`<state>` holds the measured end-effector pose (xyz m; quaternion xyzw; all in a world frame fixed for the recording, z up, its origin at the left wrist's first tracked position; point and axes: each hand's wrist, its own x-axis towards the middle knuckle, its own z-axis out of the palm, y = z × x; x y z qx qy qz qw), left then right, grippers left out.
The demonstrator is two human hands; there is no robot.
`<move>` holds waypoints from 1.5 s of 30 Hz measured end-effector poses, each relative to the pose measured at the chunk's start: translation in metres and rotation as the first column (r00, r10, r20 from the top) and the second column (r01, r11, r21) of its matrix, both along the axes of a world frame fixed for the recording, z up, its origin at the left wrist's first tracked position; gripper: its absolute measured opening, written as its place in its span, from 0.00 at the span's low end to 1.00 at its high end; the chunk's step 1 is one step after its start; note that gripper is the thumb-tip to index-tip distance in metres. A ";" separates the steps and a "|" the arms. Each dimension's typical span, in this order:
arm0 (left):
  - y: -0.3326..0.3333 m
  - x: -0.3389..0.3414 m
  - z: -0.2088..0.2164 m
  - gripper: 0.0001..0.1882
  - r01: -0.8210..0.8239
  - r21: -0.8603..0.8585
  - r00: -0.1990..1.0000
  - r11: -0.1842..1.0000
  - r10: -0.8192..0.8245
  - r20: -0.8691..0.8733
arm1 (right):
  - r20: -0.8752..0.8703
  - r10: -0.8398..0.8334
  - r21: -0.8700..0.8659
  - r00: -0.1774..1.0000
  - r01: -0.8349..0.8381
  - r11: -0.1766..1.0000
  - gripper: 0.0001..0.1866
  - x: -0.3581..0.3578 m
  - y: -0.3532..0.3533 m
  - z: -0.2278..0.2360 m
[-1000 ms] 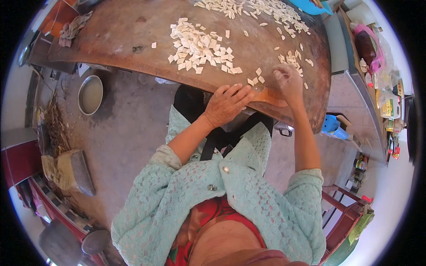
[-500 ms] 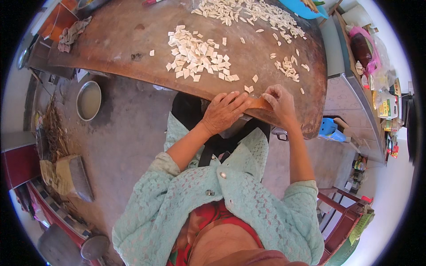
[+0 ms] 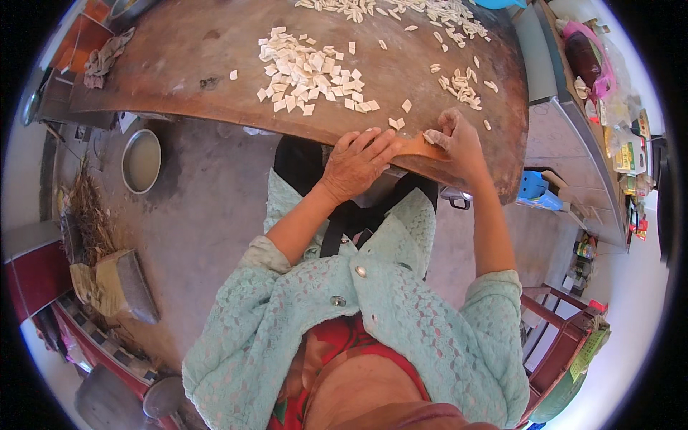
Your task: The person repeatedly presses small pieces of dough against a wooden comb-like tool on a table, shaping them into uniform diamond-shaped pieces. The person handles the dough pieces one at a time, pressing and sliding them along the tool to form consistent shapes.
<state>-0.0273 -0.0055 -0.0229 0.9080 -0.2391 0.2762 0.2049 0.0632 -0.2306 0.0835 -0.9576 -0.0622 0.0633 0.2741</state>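
1. Our left hand [image 3: 358, 163] lies palm down at the near edge of the desk [image 3: 179, 64], its fingers stretched and close together over one end of a wooden piece [image 3: 416, 147]. We cannot tell how firmly it grips.
2. Our right hand [image 3: 459, 145] is just beside it, fingers bent, thumb and forefinger narrowly set above the other end of the wood. We cannot tell whether a bit of dough is caught beneath the thumb.
3. Between our hands, the orange-brown wood shows its middle, lying along the desk's rim.
4. Just beyond the wood we have two pale diamond pieces [image 3: 397, 123] close together, with a single diamond [image 3: 407, 105] a little farther on.
5. Farther off, to our left, a loose heap of flat diamonds [image 3: 308, 72] spreads over the desk, some overlapping.
6. Beyond our right hand sits a small cluster of narrow, rolled-looking pieces [image 3: 462, 89], apart from the heap.
7. Toward the far side, we see a much wider scatter of similar narrow pieces [image 3: 451, 16], partly cut off by the upper border of our view.
8. Near its right end, a bright blue vessel [image 3: 502, 3] shows only its edge.
9. Well to our left, a crumpled cloth [image 3: 107, 57] lies at the desk's corner.
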 end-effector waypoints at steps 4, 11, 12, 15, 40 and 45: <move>0.000 0.001 0.002 0.34 0.003 0.012 1.000 1.000 -0.003 0.011 | 0.041 0.034 0.194 0.999 -0.042 0.980 0.12 0.003 -0.016 -0.008; -0.001 -0.001 0.006 0.32 0.029 -0.071 0.999 0.997 -0.030 -0.011 | 0.122 0.121 0.081 0.985 -0.131 0.988 0.11 0.003 0.013 -0.013; -0.002 -0.001 0.005 0.32 0.020 -0.082 1.000 0.996 -0.020 -0.005 | 0.219 0.147 0.090 0.965 -0.170 0.981 0.10 0.012 0.015 -0.017; -0.005 0.000 0.006 0.29 -0.018 -0.107 1.000 0.994 0.021 0.019 | 0.384 0.249 0.059 0.889 -0.293 0.954 0.09 0.034 0.026 -0.019; 0.031 -0.002 0.011 0.19 -0.007 -0.214 1.000 0.977 0.010 0.013 | -0.070 0.049 -0.276 0.996 -0.066 0.959 0.18 -0.020 0.045 0.010; 0.031 0.000 0.009 0.19 0.007 -0.240 1.000 0.971 -0.003 0.017 | -0.031 0.051 -0.058 0.998 -0.053 0.997 0.16 0.002 0.019 -0.015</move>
